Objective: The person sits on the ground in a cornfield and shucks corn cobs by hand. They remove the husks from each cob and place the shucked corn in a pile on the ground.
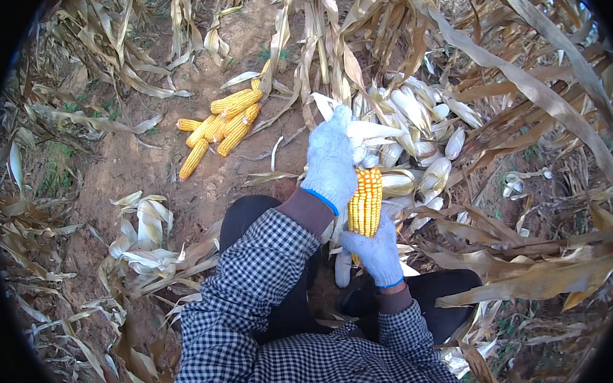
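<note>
A bare yellow ear of corn (366,201) stands out between my two gloved hands, its rows of kernels facing up. My right hand (376,250), in a pale knit glove with a blue cuff edge, is wrapped around the lower part of the ear. Just beyond the ear's far end, my left hand (329,156) is closed on pale corn husk (371,129) that sticks out past the glove. The left fingers are mostly hidden behind the back of that hand. Whether the gripped husk still joins the ear is hard to tell.
Several husked ears (223,123) lie piled on the bare soil ahead to the left. Unhusked ears (417,111) are heaped ahead to the right. Stripped husks (148,227) rest beside my left knee. Dry corn stalks and long leaves (520,68) overhang the right side.
</note>
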